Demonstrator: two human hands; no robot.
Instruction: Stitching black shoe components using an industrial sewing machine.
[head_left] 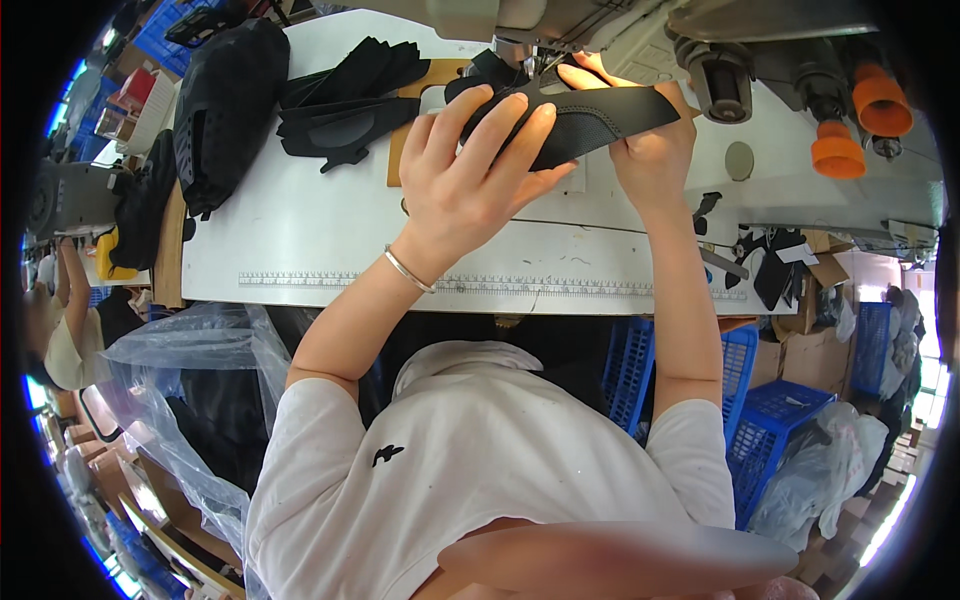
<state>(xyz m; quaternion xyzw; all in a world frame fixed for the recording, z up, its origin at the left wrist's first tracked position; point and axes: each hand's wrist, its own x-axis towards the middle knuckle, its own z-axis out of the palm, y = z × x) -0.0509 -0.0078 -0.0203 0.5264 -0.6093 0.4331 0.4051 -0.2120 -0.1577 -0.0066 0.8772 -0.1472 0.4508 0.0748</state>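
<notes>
Under the head of a sewing machine (535, 60), a black shoe upper (590, 120) with a curved line of stitching is held raised and bent. My left hand (465, 165) lies over its left part, fingers spread on the surface and thumb along the lower edge. My right hand (655, 150) grips the right end, its palm and some fingers partly behind the black material. The needle area is lit, and the upper partly hides it. Left of my left hand, several flat black cut pieces (345, 125) lie in a loose stack on the white table (330, 225).
A ruler strip (480, 284) runs along the table's front edge. A dark bulky bag-like item (235, 110) stands at the left. Orange-capped machine parts (838, 150) hang at the upper right. Black scraps (770, 260) lie at right; blue crates (770, 430) stand below. Another person (70, 320) is far left.
</notes>
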